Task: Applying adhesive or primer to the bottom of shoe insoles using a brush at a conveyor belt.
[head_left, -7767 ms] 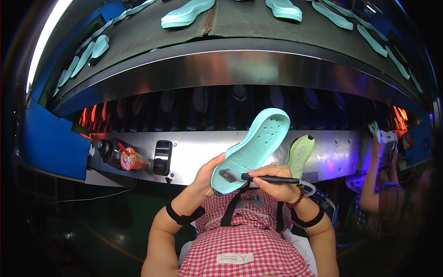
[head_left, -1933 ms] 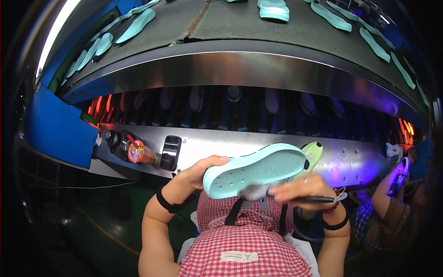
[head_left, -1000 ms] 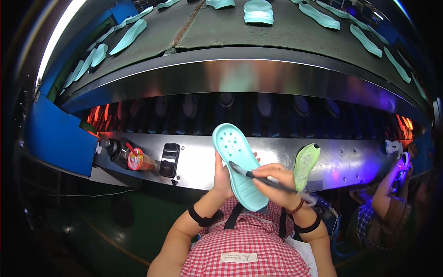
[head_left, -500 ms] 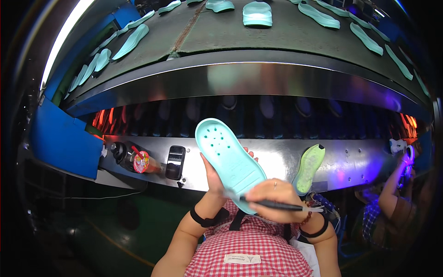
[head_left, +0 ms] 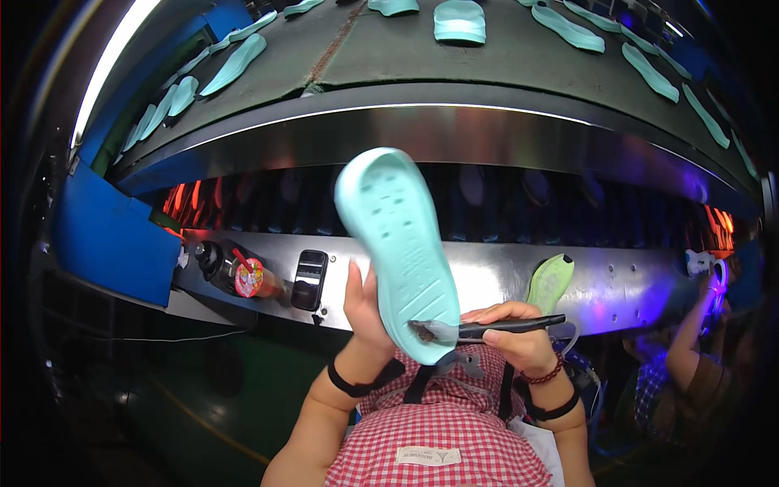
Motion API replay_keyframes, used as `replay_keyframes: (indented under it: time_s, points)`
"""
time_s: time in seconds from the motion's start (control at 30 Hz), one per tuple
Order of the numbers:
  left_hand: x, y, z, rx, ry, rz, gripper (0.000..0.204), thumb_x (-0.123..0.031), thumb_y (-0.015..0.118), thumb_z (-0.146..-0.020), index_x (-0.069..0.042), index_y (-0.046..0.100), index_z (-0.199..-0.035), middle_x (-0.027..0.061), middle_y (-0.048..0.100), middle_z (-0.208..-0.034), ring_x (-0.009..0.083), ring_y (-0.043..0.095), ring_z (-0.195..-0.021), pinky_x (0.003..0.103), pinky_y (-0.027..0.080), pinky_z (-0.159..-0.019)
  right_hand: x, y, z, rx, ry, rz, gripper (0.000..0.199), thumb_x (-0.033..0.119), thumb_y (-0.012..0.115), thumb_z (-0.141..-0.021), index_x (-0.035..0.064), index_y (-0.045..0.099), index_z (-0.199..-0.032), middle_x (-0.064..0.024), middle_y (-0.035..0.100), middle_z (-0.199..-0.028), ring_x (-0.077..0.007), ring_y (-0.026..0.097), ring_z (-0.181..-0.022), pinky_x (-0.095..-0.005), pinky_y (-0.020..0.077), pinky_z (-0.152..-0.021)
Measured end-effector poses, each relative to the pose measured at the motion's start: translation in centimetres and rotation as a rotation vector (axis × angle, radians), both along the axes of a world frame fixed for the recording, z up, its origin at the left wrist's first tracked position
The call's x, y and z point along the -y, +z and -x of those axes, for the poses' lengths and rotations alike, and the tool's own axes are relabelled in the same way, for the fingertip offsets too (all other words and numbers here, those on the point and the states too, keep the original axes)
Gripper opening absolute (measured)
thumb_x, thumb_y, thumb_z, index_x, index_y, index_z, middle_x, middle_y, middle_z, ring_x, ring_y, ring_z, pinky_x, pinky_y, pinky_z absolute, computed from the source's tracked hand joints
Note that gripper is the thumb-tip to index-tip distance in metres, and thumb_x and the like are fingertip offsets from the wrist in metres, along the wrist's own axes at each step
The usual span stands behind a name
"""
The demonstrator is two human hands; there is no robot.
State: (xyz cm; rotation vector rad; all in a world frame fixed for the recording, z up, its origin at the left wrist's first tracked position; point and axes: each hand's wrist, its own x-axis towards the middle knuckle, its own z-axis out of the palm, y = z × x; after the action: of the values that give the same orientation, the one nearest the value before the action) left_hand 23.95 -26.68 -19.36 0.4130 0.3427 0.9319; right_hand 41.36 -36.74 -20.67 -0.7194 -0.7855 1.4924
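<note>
My left hand (head_left: pixel 363 308) grips a mint-green shoe sole (head_left: pixel 406 252) by its left edge, with part of the fingers hidden behind it. The sole is raised, its hollow, perforated side toward me and its wider end away. Pinched in my right hand (head_left: pixel 519 337) is a brush (head_left: pixel 499 326) with a dark handle. Its pale bristles lie at the inner surface of the sole's near end; contact looks likely, though blur hides the exact tip. Beyond my right hand, a yellow-green sole (head_left: pixel 551 282) rests on the metal ledge (head_left: pixel 503 264).
On the ledge's left stand a dark bottle (head_left: pixel 213 264), a cup with a red straw (head_left: pixel 250 278) and a black phone-like device (head_left: pixel 309 280). A conveyor belt (head_left: pixel 389 61) behind carries several mint soles (head_left: pixel 459 23). Another person's arm (head_left: pixel 690 333) works at the right.
The mint sole has been lifted and tilted more upright. The brush has swung from crossing the sole's near end to lying level, bristles inside that end. Belt soles shifted slightly in view.
</note>
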Motion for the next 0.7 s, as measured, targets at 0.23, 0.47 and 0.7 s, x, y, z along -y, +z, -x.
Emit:
replay_keyframes:
  time_s: [0.23,0.47,0.7]
  points:
    - [1.5,-1.4,-0.4,0.145,-0.087,-0.014,0.066,-0.047,0.032,-0.085,-0.001,0.025,-0.132,0.0197,0.041,-0.126,0.0350,0.045,-0.112,0.046,0.034,-0.097,1.0,0.9,2.8,0.252,-0.074,-0.109,0.019,-0.003,0.060,-0.076,-0.0022,0.059,-0.096,-0.0137,0.060,-0.100,-0.0148,0.059,-0.086,-0.0251,0.0486,-0.074]
    - [0.0,-1.3,-1.4,0.175,-0.139,-0.003,0.072,-0.054,0.036,-0.081,-0.003,0.030,-0.132,0.0219,0.041,-0.126,0.0405,0.045,-0.110,0.054,0.034,-0.093,-0.6,2.8,1.5,0.423,-0.018,-0.231,0.023,-0.004,0.062,-0.074,-0.0017,0.060,-0.097,-0.0141,0.062,-0.096,-0.0159,0.060,-0.088,-0.0261,0.0488,-0.077]
    - [-0.7,-0.8,-0.7,0.006,-0.161,-0.037,0.067,-0.035,0.055,-0.077,0.000,0.031,-0.128,0.0181,0.047,-0.119,0.0262,0.051,-0.106,0.039,0.040,-0.093,-1.5,4.3,-1.3,0.627,0.077,-0.273,0.024,-0.001,0.064,-0.072,-0.0003,0.062,-0.097,-0.0143,0.064,-0.093,-0.0185,0.062,-0.087,-0.0270,0.0487,-0.078]
